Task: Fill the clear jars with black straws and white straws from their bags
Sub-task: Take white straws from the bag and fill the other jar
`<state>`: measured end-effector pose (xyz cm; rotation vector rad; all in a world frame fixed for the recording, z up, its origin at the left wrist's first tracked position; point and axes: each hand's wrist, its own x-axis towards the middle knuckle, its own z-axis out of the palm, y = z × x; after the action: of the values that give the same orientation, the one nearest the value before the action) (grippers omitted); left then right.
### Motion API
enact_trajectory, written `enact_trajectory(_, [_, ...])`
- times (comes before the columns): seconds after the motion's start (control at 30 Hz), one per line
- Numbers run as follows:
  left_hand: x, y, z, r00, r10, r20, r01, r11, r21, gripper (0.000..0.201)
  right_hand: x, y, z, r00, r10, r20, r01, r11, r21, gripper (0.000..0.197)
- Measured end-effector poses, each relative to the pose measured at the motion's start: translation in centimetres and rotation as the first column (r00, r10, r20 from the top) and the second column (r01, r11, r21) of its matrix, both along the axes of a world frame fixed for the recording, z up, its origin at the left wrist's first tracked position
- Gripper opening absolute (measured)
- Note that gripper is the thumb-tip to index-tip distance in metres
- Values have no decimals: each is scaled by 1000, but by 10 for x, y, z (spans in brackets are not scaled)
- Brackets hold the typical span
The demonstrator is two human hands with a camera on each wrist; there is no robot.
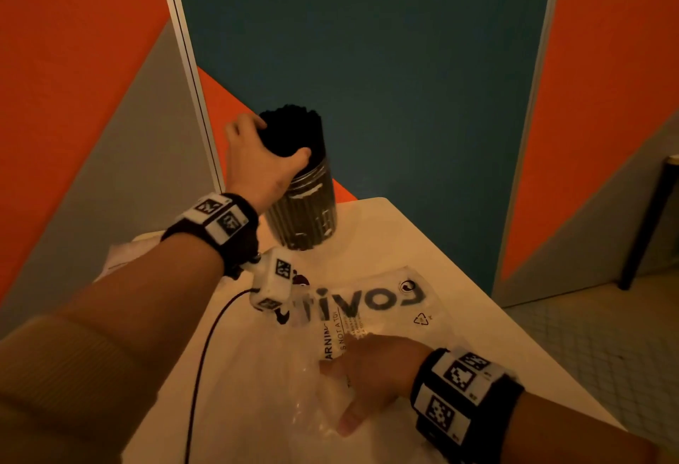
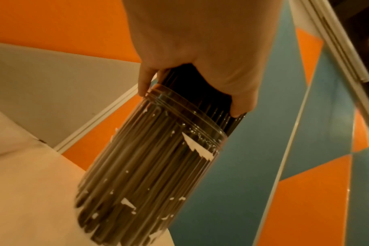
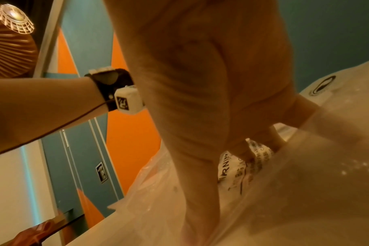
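Note:
A clear jar (image 1: 306, 212) (image 2: 150, 166) packed with black straws (image 1: 294, 129) stands on the far part of the white table (image 1: 382, 228). My left hand (image 1: 279, 138) (image 2: 192, 101) grips the straw bundle just above the jar's rim, thumb on the right and fingers on the left. Nearer to me lies a clear plastic bag (image 1: 367, 302) (image 3: 305, 183) with black lettering. My right hand (image 1: 338, 395) holds its crumpled near part. In the right wrist view its fingers (image 3: 274, 139) reach under a plastic layer with printed film bunched between them. No white straws show.
A second crumpled bag (image 1: 117, 258) lies at the table's left edge behind my left forearm. A black cable (image 1: 205, 353) hangs from the left wrist camera across the table. The table's right edge (image 1: 514, 320) drops to tiled floor, where a dark pole (image 1: 646, 225) stands. Orange, grey and teal wall panels stand close behind.

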<state>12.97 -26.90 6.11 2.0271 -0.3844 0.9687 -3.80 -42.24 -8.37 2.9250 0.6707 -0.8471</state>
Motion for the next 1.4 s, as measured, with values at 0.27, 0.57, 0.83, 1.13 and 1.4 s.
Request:
enact_trajectory(0.27, [12, -81, -51, 987, -97, -124, 101, 995, 25, 67, -2, 0, 5, 999, 41, -3, -42, 998, -47, 89])
enact_trajectory(0.57, [28, -102, -48, 906, -201, -373, 275, 949, 155, 72, 2, 0, -3, 999, 53, 13, -52, 997, -48, 88])
enact_trajectory(0.83, [16, -3, -44, 866, -112, -488, 166, 984, 70, 73, 2, -3, -3, 1000, -26, -3, 26, 1000, 12, 93])
enact_trajectory(1.13, [14, 200, -125, 603, 601, -525, -56, 688, 724, 62, -6, -1, -1, 993, -118, -6, 118, 993, -12, 95])
enact_trajectory(1.4, [-8, 208, -168, 417, 628, -657, 195, 644, 739, 72, -7, -1, -1, 988, -154, 14, 154, 988, -19, 95])
